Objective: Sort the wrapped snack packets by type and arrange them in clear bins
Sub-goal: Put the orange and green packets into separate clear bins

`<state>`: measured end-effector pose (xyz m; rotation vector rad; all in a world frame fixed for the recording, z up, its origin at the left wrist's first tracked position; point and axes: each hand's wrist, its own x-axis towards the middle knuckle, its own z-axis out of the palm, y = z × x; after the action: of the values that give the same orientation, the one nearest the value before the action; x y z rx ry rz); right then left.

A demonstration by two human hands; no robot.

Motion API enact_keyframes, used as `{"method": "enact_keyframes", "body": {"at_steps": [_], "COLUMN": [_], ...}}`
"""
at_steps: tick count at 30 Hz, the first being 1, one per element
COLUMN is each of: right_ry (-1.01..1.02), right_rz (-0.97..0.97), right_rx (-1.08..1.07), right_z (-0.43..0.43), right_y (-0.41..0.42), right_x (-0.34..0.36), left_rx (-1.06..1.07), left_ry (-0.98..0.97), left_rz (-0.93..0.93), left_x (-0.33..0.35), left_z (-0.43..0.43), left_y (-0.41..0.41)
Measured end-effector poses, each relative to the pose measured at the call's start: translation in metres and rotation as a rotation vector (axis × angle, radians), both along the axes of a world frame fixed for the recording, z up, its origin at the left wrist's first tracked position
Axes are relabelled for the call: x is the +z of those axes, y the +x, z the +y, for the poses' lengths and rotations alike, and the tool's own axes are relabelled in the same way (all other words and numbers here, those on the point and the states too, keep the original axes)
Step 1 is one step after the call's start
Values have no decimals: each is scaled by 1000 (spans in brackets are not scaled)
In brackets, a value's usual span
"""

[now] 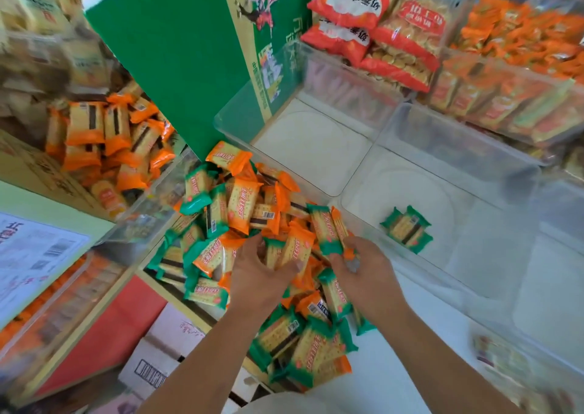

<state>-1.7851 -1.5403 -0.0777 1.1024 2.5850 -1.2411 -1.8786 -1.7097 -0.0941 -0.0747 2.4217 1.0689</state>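
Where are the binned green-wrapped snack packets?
Head view, right of centre: green-wrapped packets on the clear plastic bin's floor, just beyond the right hand.

Green carton (177, 65): upright at top centre; printed strip with red flowers down its right side.
Biscuit bags (407, 43): large, clear with red-orange bands, piled just right of carton; round pale biscuits visible inside.
Printed sheet (34, 255): white, at left edge; barcodes and red characters, blurred.
Brown carton (28, 167): at left, above sheet, partly seen.
Red panel (110, 328): lower left, sloping.
White boxes (158, 360): bottom left, beside red panel; black-outlined mark on one, red script on another.
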Motion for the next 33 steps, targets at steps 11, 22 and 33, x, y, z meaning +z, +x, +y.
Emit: {"method": "enact_keyframes", "body": {"at_steps": [11,22,33], "right_ry": [-147,-500,-723], "right_rz": [-223,150,269], "right_rx": [-97,-384,-309], "right_z": [12,3,-8], "right_y": [-36,-10,-22], "right_x": [-32,9,42], "left_rx": [-41,-153,11], "left_ry": [11,-163,477], "left_rz": [-59,297,-230], "left_x": [6,17,62], "left_z": [-19,-20,26], "left_y": [-11,-22,-1]}}
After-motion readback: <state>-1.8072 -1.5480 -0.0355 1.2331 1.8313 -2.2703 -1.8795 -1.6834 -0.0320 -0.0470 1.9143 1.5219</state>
